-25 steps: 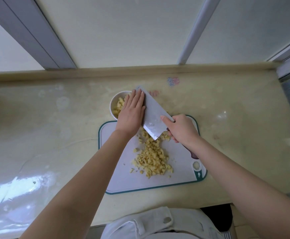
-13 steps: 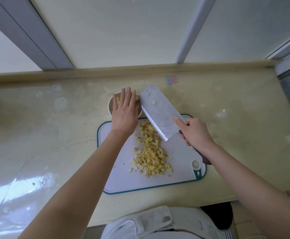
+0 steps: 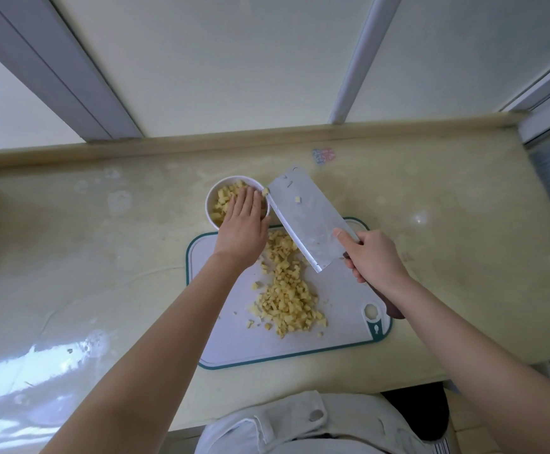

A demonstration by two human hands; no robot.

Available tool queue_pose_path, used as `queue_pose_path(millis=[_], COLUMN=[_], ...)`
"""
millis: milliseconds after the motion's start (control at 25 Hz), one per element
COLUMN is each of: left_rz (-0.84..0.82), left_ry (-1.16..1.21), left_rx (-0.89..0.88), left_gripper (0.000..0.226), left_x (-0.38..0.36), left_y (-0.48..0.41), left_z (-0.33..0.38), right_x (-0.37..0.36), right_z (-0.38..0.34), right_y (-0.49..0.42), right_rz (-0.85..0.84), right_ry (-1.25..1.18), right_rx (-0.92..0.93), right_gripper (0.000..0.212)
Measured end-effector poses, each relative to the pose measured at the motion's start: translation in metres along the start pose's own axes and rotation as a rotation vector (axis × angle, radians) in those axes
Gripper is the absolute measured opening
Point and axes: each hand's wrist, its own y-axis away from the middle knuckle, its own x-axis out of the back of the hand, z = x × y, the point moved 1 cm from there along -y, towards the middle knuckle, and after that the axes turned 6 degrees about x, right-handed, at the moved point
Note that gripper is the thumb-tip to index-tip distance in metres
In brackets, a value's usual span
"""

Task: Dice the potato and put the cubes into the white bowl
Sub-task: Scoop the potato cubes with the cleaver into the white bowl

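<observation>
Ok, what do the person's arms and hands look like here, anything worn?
The left hand and right hand are bare: no gloves, rings or watch visible. The left forearm and right forearm are bare too, no sleeve in frame. A white garment with a round button shows at the waist.

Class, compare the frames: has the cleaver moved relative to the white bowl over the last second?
Yes. The cleaver has shifted right: its blade, earlier reaching over the right side of the white bowl, now lies beside the rim.

White bowl (image 3: 208, 204), yellow cubes (image 3: 286, 299), teal-edged white board (image 3: 234, 335).
</observation>
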Motion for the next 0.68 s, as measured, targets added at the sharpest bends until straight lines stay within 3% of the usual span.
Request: queue_pose_path(millis=[200, 320, 480, 680], left_rz=[0.190, 0.132, 0.041, 0.248], left_ry=[0.238, 0.151, 0.074, 0.442], left_rx=[-0.030, -0.139, 0.003, 0.031], left_gripper=[0.051, 0.057, 0.057, 0.044], left_x=[0.008, 0.006, 0.000, 0.015], left_y=[0.015, 0.015, 0.015, 0.026], left_z=[0.001, 0.004, -0.006, -0.001], right_x=[0.002, 0.000, 0.001, 0.008], right_z=[0.001, 0.000, 0.000, 0.013], right_y=[0.006, 0.010, 0.012, 0.023], right_rz=[0.008, -0.025, -0.029, 0.045], right_ry=[-0.015, -0.019, -0.003, -0.038], right_rx=[0.001, 0.000, 0.024, 0.038], right_gripper=[0.048, 0.046, 0.046, 0.048])
